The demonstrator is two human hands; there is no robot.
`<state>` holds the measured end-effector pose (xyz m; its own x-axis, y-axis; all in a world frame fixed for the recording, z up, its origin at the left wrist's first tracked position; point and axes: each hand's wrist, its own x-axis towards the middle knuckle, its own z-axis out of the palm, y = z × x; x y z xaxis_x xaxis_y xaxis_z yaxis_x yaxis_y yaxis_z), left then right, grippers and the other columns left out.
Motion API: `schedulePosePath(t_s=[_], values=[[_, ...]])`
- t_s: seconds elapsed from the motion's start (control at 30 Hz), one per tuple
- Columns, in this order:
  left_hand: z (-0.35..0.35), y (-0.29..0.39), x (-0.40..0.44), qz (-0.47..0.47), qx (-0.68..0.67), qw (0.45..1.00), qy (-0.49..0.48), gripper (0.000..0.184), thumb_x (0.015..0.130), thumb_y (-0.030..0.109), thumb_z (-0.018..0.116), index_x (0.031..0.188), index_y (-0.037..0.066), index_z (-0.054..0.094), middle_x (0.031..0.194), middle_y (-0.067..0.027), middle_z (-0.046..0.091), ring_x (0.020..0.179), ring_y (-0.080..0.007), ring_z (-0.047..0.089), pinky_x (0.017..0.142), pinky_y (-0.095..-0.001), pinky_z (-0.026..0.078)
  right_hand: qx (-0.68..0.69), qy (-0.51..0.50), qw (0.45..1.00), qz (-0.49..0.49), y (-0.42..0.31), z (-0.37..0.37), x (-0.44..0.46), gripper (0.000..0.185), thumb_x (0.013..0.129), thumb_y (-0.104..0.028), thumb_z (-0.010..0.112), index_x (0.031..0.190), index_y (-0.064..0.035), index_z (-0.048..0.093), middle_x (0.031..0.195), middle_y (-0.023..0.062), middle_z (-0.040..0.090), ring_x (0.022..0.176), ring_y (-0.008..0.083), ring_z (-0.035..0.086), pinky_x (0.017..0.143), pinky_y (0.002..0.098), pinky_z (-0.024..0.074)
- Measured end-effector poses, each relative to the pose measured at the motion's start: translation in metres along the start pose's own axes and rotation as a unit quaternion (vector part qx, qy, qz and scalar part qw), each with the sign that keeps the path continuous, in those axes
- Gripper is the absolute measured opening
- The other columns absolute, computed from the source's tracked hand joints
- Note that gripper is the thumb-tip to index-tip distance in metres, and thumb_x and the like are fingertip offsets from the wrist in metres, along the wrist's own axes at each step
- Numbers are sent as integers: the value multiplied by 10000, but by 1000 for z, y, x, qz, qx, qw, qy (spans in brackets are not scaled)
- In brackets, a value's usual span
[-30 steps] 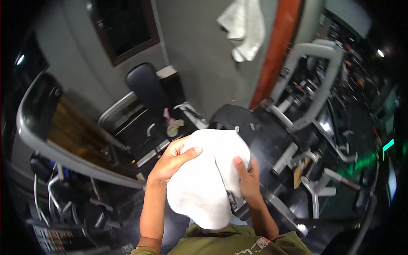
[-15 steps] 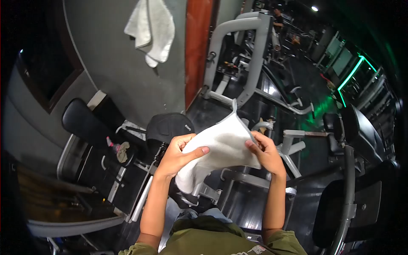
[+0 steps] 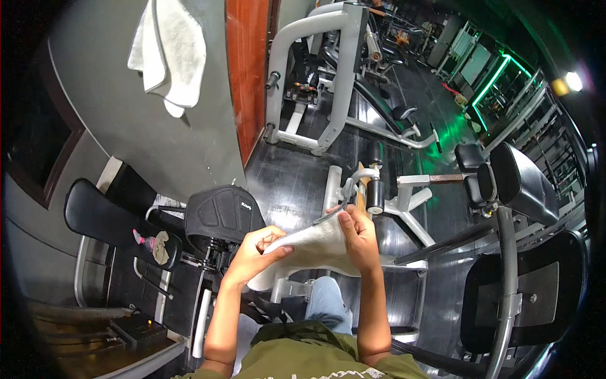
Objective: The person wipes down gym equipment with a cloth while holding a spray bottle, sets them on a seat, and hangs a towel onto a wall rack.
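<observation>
A white towel [image 3: 309, 251] with a grey edge is stretched between my two hands, above my lap. My left hand [image 3: 260, 252] pinches its left side, thumb on top. At the upper right corner my right hand [image 3: 357, 237] grips the edge between thumb and fingers. Past the hands, to the left, stands a black padded seat or bag [image 3: 221, 215]. Another white towel [image 3: 169, 57] hangs on the grey wall at the upper left.
A grey-framed machine [image 3: 344, 82] stands ahead beside a reddish-brown post [image 3: 246, 76]. Black padded seats [image 3: 527, 183] and a metal bar [image 3: 508, 278] are at right. A black bench [image 3: 104, 211] at left holds a crumpled cloth [image 3: 161, 247]. A person [image 3: 377, 9] is far back.
The view has swung to the right. The towel, bunched up earlier, is now spread between my hands, and my right hand has shifted to its upper corner.
</observation>
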<state>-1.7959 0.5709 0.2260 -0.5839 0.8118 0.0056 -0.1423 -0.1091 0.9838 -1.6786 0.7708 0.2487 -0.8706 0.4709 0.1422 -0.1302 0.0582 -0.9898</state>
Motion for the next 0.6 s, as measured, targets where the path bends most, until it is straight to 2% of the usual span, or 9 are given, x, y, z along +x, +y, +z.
schedulePosePath(t_s=[0.1,0.23,0.3,0.4,0.47,0.53,0.6], values=[[3,-1,11,-16,10,1000,15,147,851,106,736,935,31,642,798,63,617,711,-5,497,651,-176,378,10,6,1000,14,-3,0,12,277,1019,-260,545,1123,-23,642,859,-24,605,769,29,513,678,181,399],[3,1,21,-20,49,998,23,135,856,93,734,940,21,656,759,81,588,679,6,469,614,-176,358,8,-29,1000,-3,13,-8,39,282,1001,-271,579,1104,-25,670,894,-8,641,804,52,548,721,198,436],[0,-9,23,-41,86,995,42,169,889,128,722,995,11,661,710,87,540,658,11,428,575,-177,323,3,-51,999,14,18,-14,53,283,995,-275,587,1096,-28,681,890,-12,645,805,53,548,720,204,439],[6,-24,30,-35,65,994,81,195,890,134,721,1029,8,667,672,105,493,624,15,377,544,-180,271,-9,-90,995,34,32,-24,75,271,980,-259,607,1090,-30,699,875,-13,654,806,55,551,720,214,444],[13,-37,41,-20,82,990,116,207,888,121,717,1056,10,670,689,98,508,629,14,392,551,-180,289,-38,-131,989,47,40,-34,95,244,968,-217,615,1108,-32,689,891,-5,660,805,62,559,728,224,452],[28,-44,58,4,16,985,171,216,885,106,714,1072,8,669,691,101,493,620,12,381,548,-182,290,-14,-160,987,20,55,-48,113,262,940,-182,636,1162,-44,662,899,-1,636,834,75,569,768,231,457],[40,-52,76,3,6,980,200,229,882,95,712,1086,4,662,714,89,530,627,9,408,559,-181,315,-25,-151,988,5,60,-64,131,260,932,-172,634,1151,-36,659,892,-3,623,839,79,570,780,232,457]])
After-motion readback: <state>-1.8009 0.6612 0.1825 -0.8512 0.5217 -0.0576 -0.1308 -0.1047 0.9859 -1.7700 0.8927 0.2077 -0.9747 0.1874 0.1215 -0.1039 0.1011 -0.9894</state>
